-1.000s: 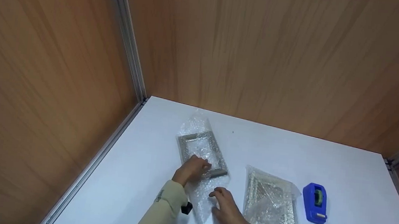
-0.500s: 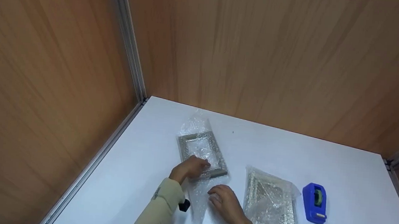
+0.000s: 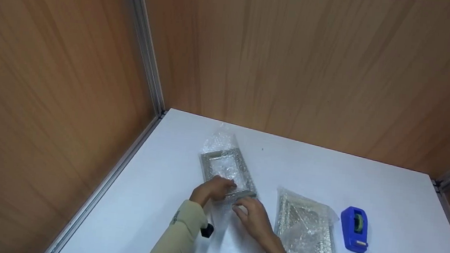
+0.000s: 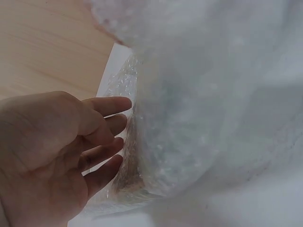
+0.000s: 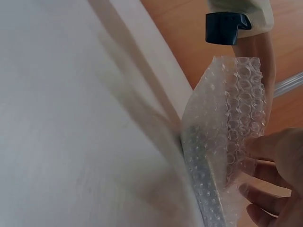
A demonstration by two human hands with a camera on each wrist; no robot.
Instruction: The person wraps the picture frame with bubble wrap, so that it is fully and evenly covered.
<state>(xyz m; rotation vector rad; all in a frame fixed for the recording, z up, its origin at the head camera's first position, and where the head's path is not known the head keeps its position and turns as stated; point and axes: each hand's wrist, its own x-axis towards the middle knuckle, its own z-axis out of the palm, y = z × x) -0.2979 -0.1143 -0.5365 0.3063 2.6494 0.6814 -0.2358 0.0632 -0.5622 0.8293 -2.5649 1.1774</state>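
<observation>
A rectangular picture frame (image 3: 242, 165) lies at an angle on the white table, partly wrapped in clear bubble wrap (image 3: 219, 139) that extends past both its short ends. My left hand (image 3: 214, 189) rests over the frame's lower left part; in the left wrist view its fingers reach against the wrapped edge. Beside it, my right hand (image 3: 255, 218) pinches the near flap of bubble wrap (image 5: 244, 94), which stands raised off the table in the right wrist view. Blurred plastic fills much of the left wrist view and hides part of the frame.
Right of my hands lies a second picture frame (image 3: 305, 233) in bubble wrap. Beyond it sits a blue tape dispenser (image 3: 354, 230) with a green roll. Wooden panels (image 3: 296, 67) wall the table at the back and left.
My right hand has moved up toward the frame's near end, and the near bubble wrap flap has lifted with it. The left hand stays almost in place on the frame.
</observation>
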